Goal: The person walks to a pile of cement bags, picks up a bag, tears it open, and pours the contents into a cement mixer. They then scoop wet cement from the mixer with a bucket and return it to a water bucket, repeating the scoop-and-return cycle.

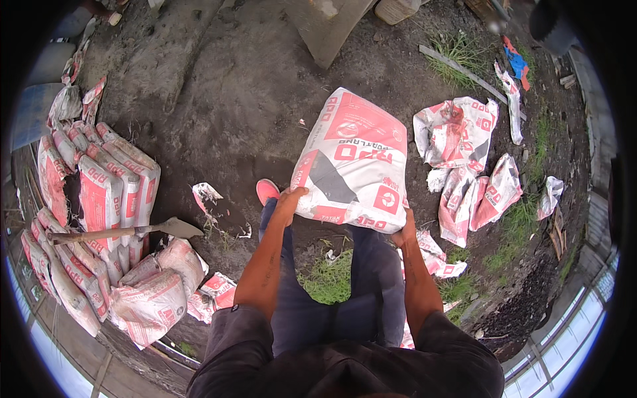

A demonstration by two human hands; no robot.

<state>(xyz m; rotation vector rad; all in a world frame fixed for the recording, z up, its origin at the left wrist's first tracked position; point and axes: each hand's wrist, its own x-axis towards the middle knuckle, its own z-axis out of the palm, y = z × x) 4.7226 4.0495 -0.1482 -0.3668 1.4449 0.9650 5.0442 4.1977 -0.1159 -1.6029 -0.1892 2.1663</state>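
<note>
Dark ground (232, 113) spread below the full bag (352, 162), held out in front: left hand (289, 201) and right hand (403, 232) gripped its near corners, its long axis running forward, away from both.

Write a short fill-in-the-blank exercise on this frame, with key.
1. Of the two ends of the held bag, the left hand and the right hand grip the one ____ the person (nearer to / farther from).
2. The shovel lies across stacked bags on the person's ____ side.
3. The grass showing between the trouser legs is ____ in colour.

Missing words: nearer to; left; green.
</note>
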